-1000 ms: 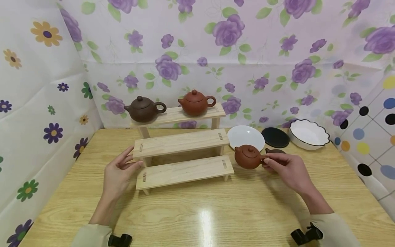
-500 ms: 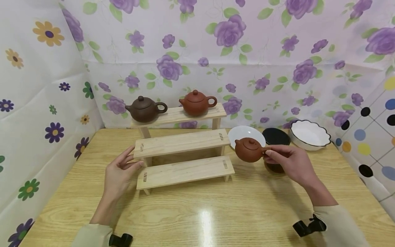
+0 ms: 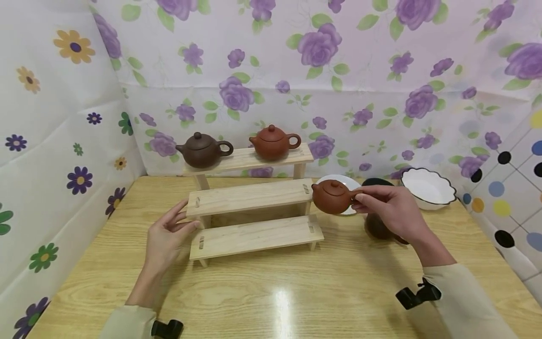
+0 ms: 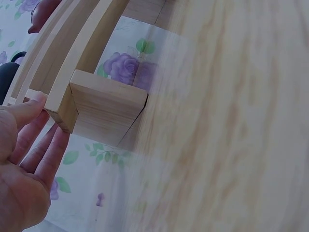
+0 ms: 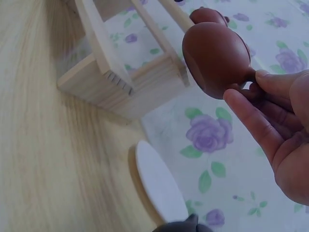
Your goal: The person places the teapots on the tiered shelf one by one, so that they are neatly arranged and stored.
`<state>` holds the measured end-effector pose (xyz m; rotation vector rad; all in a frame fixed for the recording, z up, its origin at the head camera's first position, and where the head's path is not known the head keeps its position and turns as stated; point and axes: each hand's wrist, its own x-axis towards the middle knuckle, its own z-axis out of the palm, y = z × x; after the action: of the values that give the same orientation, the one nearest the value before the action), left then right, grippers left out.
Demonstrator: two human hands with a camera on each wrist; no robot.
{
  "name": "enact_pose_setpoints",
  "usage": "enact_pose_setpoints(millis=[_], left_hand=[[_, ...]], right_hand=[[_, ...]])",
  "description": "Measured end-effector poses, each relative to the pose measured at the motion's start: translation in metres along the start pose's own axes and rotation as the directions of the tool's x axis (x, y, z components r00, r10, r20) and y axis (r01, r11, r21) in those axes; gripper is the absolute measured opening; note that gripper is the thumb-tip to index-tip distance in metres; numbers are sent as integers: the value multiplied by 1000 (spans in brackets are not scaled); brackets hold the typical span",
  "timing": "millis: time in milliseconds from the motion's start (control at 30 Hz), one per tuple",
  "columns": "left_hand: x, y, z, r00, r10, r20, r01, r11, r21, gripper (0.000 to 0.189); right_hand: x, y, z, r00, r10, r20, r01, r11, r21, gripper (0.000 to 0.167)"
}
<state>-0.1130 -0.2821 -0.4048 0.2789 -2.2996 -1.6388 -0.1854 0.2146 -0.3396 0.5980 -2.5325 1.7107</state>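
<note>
My right hand [image 3: 391, 209] pinches the handle of a reddish-brown clay teapot [image 3: 332, 197] and holds it up beside the right end of the middle board. A three-step wooden shelf [image 3: 254, 238] stands on the table. My left hand [image 3: 165, 242] holds its left end, with the thumb and fingers [image 4: 50, 157] against the wood. On the top board sit a dark brown teapot [image 3: 202, 153] at the left and another red-brown teapot [image 3: 272, 145] toward the right. Both lower boards carry nothing. Below my right hand a dark teapot [image 3: 377, 227] is on the table, partly hidden.
Behind the held teapot lies a white plate [image 3: 350, 181], partly covered. A black round plate [image 3: 375, 181] is next to it, and a white scalloped dish [image 3: 436, 205] stands at the back right. Floral cloth [image 3: 364, 70] hangs behind the table.
My right hand has raised the red-brown teapot and brought it left toward the shelf. The dark teapot below shows more now. My left hand stays at the shelf's left end.
</note>
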Motion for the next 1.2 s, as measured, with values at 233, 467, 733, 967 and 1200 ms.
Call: enact_pose_setpoints(millis=[233, 467, 733, 967, 1200], left_hand=[[-1, 2, 1, 1000, 3, -7, -2, 1000, 11, 65], [-1, 1, 1, 1000, 8, -9, -8, 1000, 8, 64], [0, 2, 0, 1000, -3, 3, 2, 1000, 11, 64], [1, 1, 0, 1000, -8, 8, 8, 1000, -1, 64], [0, 2, 0, 1000, -24, 1, 24, 1000, -1, 63]], right_hand=[[16, -10, 14, 999, -24, 31, 22, 997, 75, 30], [25, -14, 31, 998, 19, 54, -25, 992, 123, 35], [39, -20, 52, 995, 0, 102, -14, 990, 139, 33], [52, -31, 79, 992, -15, 127, -11, 980, 201, 29], [63, -38, 103, 985, -55, 166, 8, 962, 274, 25]])
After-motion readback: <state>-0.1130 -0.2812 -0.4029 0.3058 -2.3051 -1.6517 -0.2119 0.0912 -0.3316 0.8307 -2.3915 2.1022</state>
